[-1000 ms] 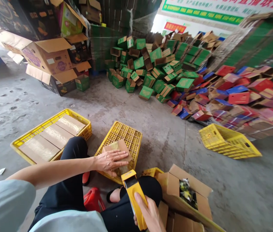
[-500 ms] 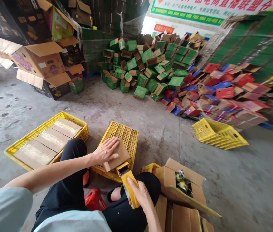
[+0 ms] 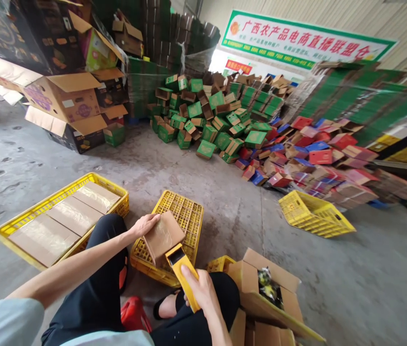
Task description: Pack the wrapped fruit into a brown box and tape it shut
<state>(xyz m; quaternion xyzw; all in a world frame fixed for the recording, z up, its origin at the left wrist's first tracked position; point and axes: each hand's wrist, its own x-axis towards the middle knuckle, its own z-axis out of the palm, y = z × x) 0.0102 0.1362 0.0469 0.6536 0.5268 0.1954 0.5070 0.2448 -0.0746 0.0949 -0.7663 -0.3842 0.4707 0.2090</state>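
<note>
My left hand (image 3: 146,225) grips the upper left edge of a small brown cardboard box (image 3: 164,236). Clear tape shines on the box's face, and the box is tilted above an upturned yellow plastic crate (image 3: 193,218). In my right hand (image 3: 199,288) is a yellow tape dispenser (image 3: 183,276), its head close against the box's lower right edge; I cannot tell whether they touch. To the left, a yellow basket (image 3: 4,232) holds three taped cardboard boxes (image 3: 74,211) in a row.
By my right knee stands an open carton (image 3: 248,276) with dark-and-yellow wrapped items. Beyond is another yellow crate (image 3: 311,214). Heaps of green boxes (image 3: 206,149) and red and blue boxes (image 3: 320,156) cover the floor ahead. Large cartons (image 3: 66,98) are stacked at the left. A red stool (image 3: 133,315) is under me.
My left hand has gone from lying flat on the box to gripping its edge. The box is now tilted up, with tape showing on its face. The camera view has tipped upward.
</note>
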